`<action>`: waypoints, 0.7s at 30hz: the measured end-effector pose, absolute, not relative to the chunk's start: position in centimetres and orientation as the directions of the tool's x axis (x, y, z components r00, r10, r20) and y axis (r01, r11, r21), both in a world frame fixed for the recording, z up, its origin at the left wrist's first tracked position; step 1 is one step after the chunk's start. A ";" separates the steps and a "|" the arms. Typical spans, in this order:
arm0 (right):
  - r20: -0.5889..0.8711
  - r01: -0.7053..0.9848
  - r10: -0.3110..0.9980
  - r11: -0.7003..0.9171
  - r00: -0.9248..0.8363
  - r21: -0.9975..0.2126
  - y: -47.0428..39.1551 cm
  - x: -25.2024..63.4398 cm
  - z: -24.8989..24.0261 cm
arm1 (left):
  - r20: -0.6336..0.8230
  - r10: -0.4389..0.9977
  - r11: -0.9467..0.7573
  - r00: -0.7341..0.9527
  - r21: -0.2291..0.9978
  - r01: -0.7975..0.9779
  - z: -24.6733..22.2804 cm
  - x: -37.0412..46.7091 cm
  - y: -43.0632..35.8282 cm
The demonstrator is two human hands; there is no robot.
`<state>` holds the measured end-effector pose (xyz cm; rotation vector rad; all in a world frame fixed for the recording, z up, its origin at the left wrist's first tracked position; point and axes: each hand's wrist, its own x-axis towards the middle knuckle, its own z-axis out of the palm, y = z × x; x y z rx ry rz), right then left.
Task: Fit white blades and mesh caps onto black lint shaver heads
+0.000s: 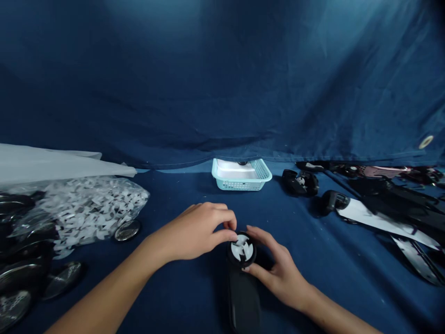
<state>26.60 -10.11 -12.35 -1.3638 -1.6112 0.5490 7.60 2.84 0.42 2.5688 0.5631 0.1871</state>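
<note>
Low in the middle lies a long black plastic housing (245,301) with a round cup-like end. Inside that end sits a white plastic insert (242,249) with dark cut-outs. My right hand (278,271) grips the round end from the right, thumb at the near side and fingers at the far side. My left hand (203,229) comes from the left with its fingers curled. Its thumb and index finger pinch at the upper left edge of the white insert; whether they hold a separate piece is hidden.
Left are a clear bag of small white plastic pieces (100,208), several dark round discs (128,230) and a white sheet (52,162). A light-blue basket (241,185) stands at the back. Right are black housings (301,182) and long black and white parts (385,218). A blue curtain (222,93) hangs behind.
</note>
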 end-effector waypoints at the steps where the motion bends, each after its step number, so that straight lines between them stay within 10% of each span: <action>1: 0.399 0.533 0.915 0.308 0.060 -0.788 -10.1 26.8 -12.5 | 0.013 0.436 -0.774 0.900 0.516 0.367 0.3 7.7 2.8; 6: 0.537 0.563 0.817 0.348 0.210 -0.750 -9.8 27.5 -13.1 | 0.100 0.462 -0.561 0.881 0.802 0.203 -2.8 9.4 1.9; 9: 0.504 0.499 0.790 0.299 0.350 -0.814 -9.6 27.5 -13.2 | 0.102 0.658 -0.129 0.746 0.991 -0.022 -6.2 11.4 0.3; 13: 0.429 0.478 0.814 0.219 0.391 -0.851 -9.6 27.4 -12.7 | -0.394 0.379 0.652 0.837 0.756 0.061 -9.5 13.0 -1.7; 21: 0.509 0.698 0.825 0.214 0.246 -0.684 -9.7 28.2 -11.3 | -0.413 0.362 0.770 0.836 0.638 -0.018 -10.6 12.8 -1.4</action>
